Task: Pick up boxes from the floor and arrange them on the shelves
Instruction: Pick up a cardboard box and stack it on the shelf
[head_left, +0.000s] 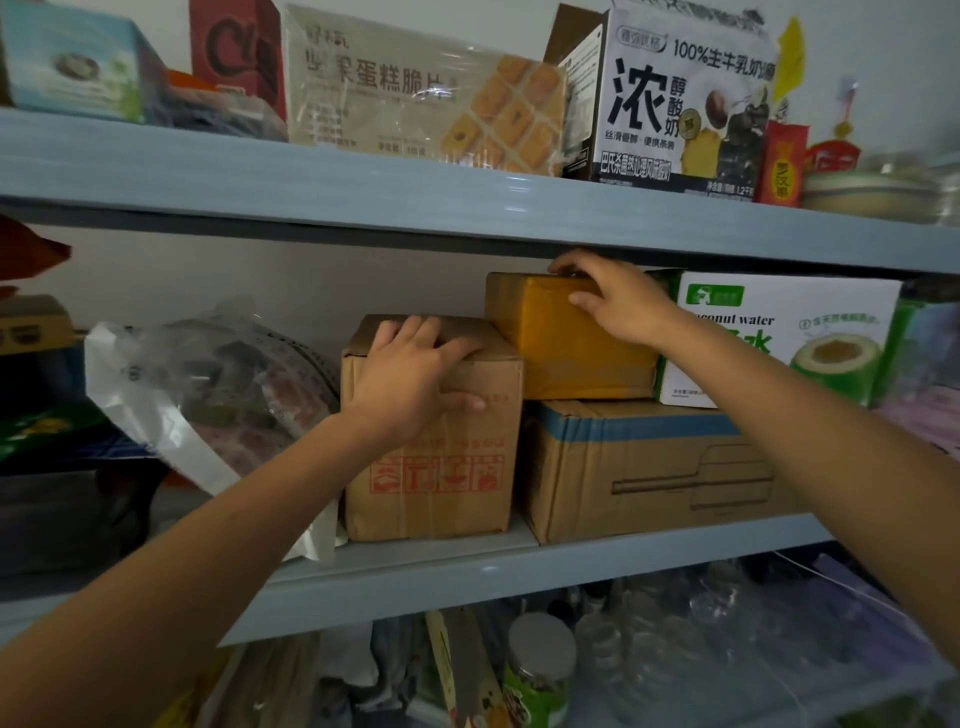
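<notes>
On the middle shelf (467, 577) stands a tall brown carton with red handling symbols (441, 467). My left hand (415, 374) grips its top front corner, fingers over the top and thumb on the front face. To its right a small box wrapped in yellow-brown tape (561, 353) lies tilted on a wide carton with a blue stripe (649, 467). My right hand (613, 301) holds the small box at its upper right edge, fingers curled over the top.
A white and green coconut water box (789, 338) stands right of the small box. A clear plastic bag (208, 395) fills the shelf's left part. The upper shelf (467, 202) holds snack and yoghurt boxes just above my hands. Jars and bottles crowd the lower shelf (649, 654).
</notes>
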